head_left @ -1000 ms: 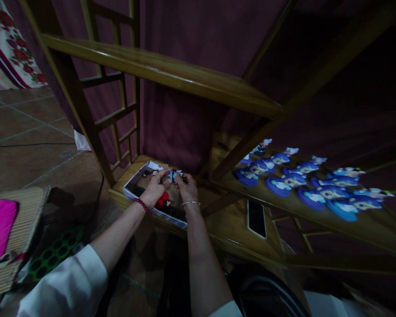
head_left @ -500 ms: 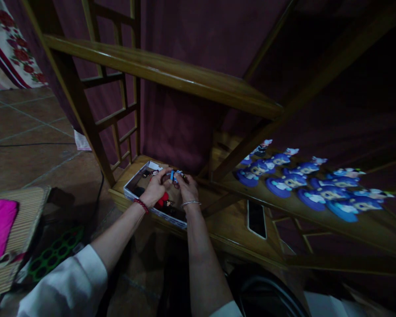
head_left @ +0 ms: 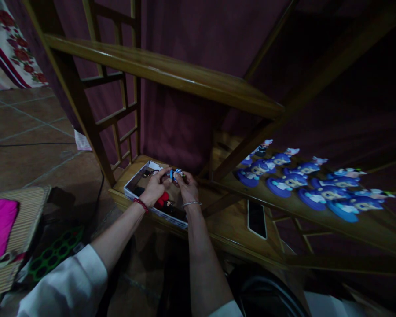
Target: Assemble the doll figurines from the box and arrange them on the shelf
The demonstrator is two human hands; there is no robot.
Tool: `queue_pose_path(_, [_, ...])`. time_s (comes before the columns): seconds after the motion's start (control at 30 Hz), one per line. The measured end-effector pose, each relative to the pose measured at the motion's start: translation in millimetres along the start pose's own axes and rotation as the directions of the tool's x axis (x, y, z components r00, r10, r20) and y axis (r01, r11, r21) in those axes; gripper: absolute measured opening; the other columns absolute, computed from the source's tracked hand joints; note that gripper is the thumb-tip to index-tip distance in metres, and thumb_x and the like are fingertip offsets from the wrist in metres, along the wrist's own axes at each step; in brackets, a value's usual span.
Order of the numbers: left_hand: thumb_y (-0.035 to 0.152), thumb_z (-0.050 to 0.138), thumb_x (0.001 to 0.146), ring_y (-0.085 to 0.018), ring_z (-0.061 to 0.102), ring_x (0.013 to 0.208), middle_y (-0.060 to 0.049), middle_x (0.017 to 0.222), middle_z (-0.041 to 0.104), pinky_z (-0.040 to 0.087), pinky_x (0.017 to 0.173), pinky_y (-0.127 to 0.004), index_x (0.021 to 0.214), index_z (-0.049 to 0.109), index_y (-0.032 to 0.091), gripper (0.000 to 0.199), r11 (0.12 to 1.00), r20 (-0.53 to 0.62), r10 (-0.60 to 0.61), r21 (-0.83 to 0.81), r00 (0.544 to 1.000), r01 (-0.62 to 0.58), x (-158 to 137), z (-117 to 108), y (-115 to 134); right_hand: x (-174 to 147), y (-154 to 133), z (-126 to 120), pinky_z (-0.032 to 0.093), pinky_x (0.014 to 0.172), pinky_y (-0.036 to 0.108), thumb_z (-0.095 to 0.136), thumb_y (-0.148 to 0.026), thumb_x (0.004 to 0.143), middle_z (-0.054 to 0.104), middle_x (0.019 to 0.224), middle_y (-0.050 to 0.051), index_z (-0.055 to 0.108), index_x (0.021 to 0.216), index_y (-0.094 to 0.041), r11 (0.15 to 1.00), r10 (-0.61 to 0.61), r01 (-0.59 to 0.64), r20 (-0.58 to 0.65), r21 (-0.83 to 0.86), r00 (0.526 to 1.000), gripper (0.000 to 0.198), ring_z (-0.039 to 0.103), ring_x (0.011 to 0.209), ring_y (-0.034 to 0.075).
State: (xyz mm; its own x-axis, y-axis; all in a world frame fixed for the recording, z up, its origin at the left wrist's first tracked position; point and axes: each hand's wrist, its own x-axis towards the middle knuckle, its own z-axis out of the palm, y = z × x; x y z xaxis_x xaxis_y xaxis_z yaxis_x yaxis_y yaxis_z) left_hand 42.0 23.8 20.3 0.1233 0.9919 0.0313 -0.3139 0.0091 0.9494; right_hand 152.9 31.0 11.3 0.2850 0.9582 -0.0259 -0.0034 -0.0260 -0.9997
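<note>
I have both bare hands over the open cardboard box (head_left: 140, 179). The right hand (head_left: 188, 189) pinches a small blue-and-white figurine (head_left: 177, 175) between thumb and fingers, above the box's far side. The left hand (head_left: 155, 189) is just beside it, fingers bent and tips at the figurine's blue part; whether they grip or merely steady it, I cannot tell from here. Inside the box, near its front wall, I make out a red-and-black figurine (head_left: 163, 200); a dark-and-white figurine (head_left: 147, 173) lies toward its far left corner. The box rests on a wooden ledge (head_left: 221, 224). To the right of the box, on that ledge, lies a smartphone (head_left: 256, 219), and farther right of the box, one level up, blue-haired figurines (head_left: 290, 180) stand grouped on round bases. Left of the box, well apart, I see a bright pink cloth (head_left: 0, 224).
</note>
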Motion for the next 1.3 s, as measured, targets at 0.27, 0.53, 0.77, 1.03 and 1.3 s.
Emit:
queue_pose_path(0.27, [0.02,0.064,0.065,-0.016,0.056,0.09,-0.005,0.096,0.063,0.039,0.089,-0.032,0.109,0.057,0.014,0.045,0.995,-0.05,-0.096,-0.033,0.994,0.094,0.0,-1.9,0.9,0.8,1.3,-4.0,0.048,0.069,0.028,0.06,-0.039,0.064,0.065,0.084,0.0,0.061,0.092,-0.022,0.989,-0.079,0.082,0.028,-0.124,0.996,0.032,0.058,0.074,0.015])
queue_pose_path(0.53, [0.02,0.07,0.061,-0.017,0.057,0.09,-0.006,0.095,0.063,0.041,0.089,-0.036,0.097,0.061,0.012,0.039,0.949,0.03,-0.181,-0.256,0.983,0.182,-3.5,-0.3,10.1,0.6,-1.0,-6.5,0.047,0.074,0.029,0.06,-0.038,0.065,0.065,0.088,-0.001,0.062,0.093,-0.024,0.981,-0.106,0.118,0.08,-0.157,0.991,0.032,0.057,0.082,0.016])
queue_pose_path(0.77, [0.014,0.067,0.065,-0.017,0.057,0.09,-0.006,0.089,0.064,0.041,0.092,-0.038,0.086,0.064,0.01,0.021,0.916,0.083,-0.207,-0.333,0.975,0.223,-2.9,-1.7,10.3,1.0,-3.3,-10.3,0.044,0.081,0.03,0.057,-0.037,0.068,0.064,0.091,-0.001,0.06,0.098,-0.023,0.967,-0.147,0.171,0.136,-0.19,0.98,0.033,0.056,0.086,0.016])
queue_pose_path(1.03, [0.012,0.061,0.072,-0.016,0.059,0.087,-0.007,0.087,0.065,0.041,0.092,-0.039,0.083,0.064,0.009,0.012,0.887,0.125,-0.248,-0.37,0.961,0.277,-2.7,-5.3,8.5,-4.0,-14.8,-15.4,0.04,0.085,0.032,0.055,-0.035,0.071,0.063,0.096,-0.001,0.06,0.099,-0.025,0.932,-0.186,0.239,0.206,-0.272,0.961,0.031,0.055,0.091,0.017])
queue_pose_path(1.3, [0.01,0.057,0.075,-0.016,0.061,0.079,-0.008,0.081,0.065,0.043,0.09,-0.042,0.08,0.063,0.008,0.008,0.851,0.131,-0.313,-0.401,0.941,0.339,-2.7,-6.6,9.8,-8.3,-23.6,-17.8,0.04,0.085,0.03,0.052,-0.031,0.073,0.062,0.099,-0.001,0.059,0.1,-0.024,0.918,-0.22,0.29,0.264,-0.27,0.939,0.029,0.055,0.092,0.016])
